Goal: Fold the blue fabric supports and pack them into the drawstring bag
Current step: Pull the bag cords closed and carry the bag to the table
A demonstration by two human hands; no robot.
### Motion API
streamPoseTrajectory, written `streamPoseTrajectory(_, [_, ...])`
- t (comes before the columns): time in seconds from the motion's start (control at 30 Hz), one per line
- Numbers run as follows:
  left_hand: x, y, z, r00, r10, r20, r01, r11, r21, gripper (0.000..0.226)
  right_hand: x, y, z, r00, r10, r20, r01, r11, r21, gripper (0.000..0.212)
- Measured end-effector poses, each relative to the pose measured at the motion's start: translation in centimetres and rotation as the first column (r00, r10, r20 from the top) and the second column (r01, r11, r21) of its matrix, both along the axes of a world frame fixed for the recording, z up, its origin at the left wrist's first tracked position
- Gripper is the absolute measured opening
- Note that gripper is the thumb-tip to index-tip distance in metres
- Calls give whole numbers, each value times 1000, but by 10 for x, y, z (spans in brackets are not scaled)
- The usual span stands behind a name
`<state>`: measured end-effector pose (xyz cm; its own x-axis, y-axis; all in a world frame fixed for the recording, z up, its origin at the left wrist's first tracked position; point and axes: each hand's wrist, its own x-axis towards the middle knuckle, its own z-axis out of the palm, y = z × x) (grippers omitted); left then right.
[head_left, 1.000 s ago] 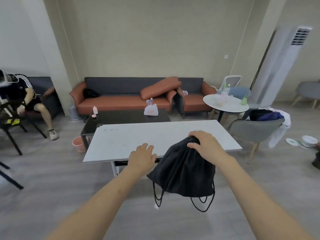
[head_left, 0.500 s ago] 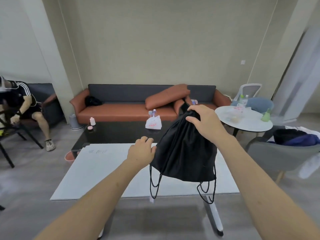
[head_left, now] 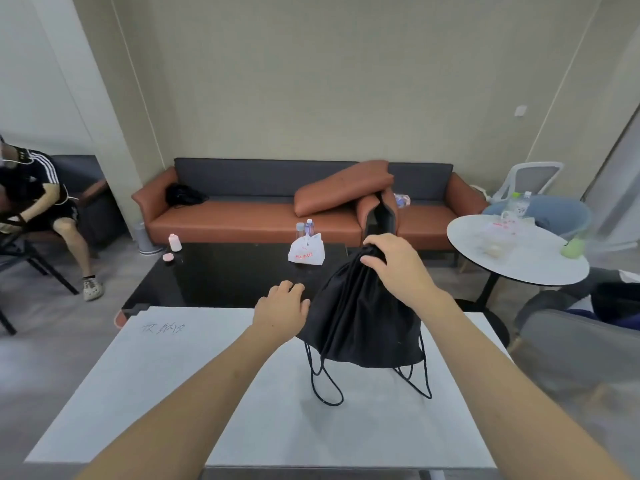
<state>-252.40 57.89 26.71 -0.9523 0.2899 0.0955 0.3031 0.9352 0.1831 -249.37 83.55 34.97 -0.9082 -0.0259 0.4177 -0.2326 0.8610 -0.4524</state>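
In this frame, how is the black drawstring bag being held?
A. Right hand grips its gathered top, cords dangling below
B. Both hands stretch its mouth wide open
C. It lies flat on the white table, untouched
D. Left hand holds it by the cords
A: the right hand pinches the gathered top of the black fabric drawstring bag, which hangs above the white rectangular table with its cord loops dangling; the left hand sits beside the bag.

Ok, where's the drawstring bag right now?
Head view, centre-right: the black drawstring bag hangs from the right hand above the white table, with the left hand at its left edge.
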Motion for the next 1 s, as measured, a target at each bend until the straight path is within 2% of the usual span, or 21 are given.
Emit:
streamPoseTrajectory(0.17, [-42, 19, -27, 998, -15, 62, 17, 999, -31, 43, -38, 4, -75, 980, 4, 200, -9, 1000, 24, 20])
streamPoseTrajectory(0.3, [-67, 32, -44, 993, -33, 113, 40, 997, -63, 43, -48, 7, -147, 892, 0, 452, -19, 999, 38, 23])
streamPoseTrajectory(0.4, [-77, 42, -54, 991, -36, 132, 49, 995, -92, 43, -53, 10, -182, 843, 10, 539, -21, 1000, 14, 32])
streamPoseTrajectory(0.7, [-87, 65, -69, 985, -12, 171, 41, 984, -171, 45, -68, 19, -194, 803, -11, 595, 7, 1000, 8, 51])
streamPoseTrajectory(1.0, [-88, 77, -62, 983, -10, 183, 51, 974, -221, 46, -64, 29, -195, 781, -26, 624, 11, 1000, 28, 59])
